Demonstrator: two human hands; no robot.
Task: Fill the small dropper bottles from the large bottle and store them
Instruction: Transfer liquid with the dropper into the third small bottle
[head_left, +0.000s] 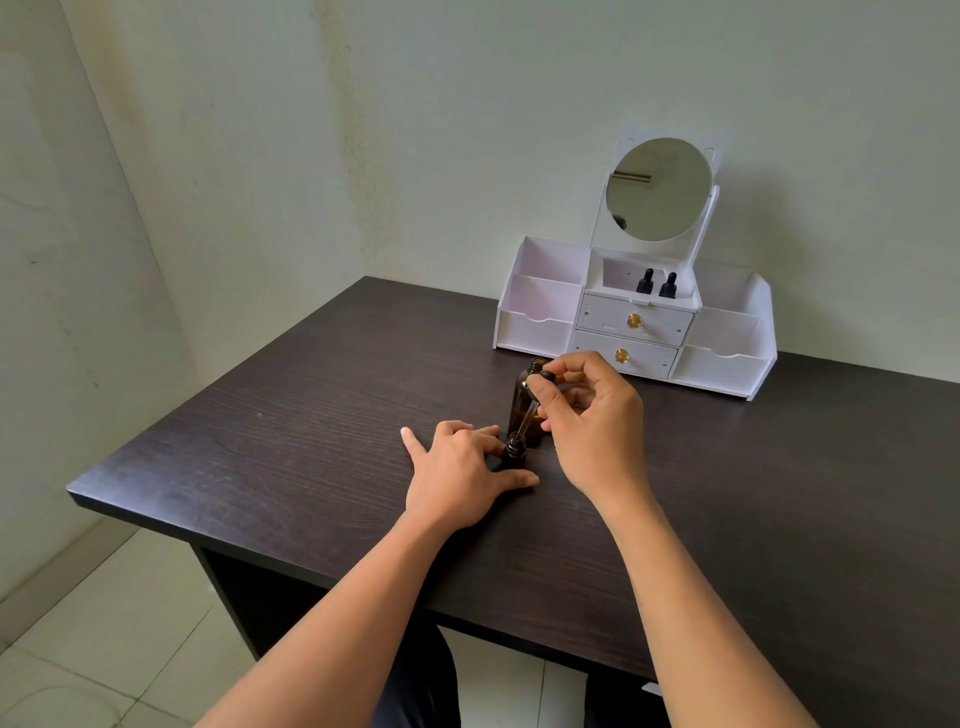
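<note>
A small amber dropper bottle (515, 450) stands open on the dark table (291, 415), steadied at its base by my left hand (457, 470). Just behind it stands the large amber bottle (523, 402), uncapped. My right hand (587, 415) pinches a dropper (531, 399) by its black bulb, its glass tube slanting down with the tip at the small bottle's mouth. Two capped small dropper bottles (657, 283) stand in the top middle compartment of the white organizer (540, 317).
The white organizer with a round mirror (658, 188), two drawers and side bins stands against the back wall. The table's left edge (104, 499) drops off to a tiled floor. A wall closes in at the left.
</note>
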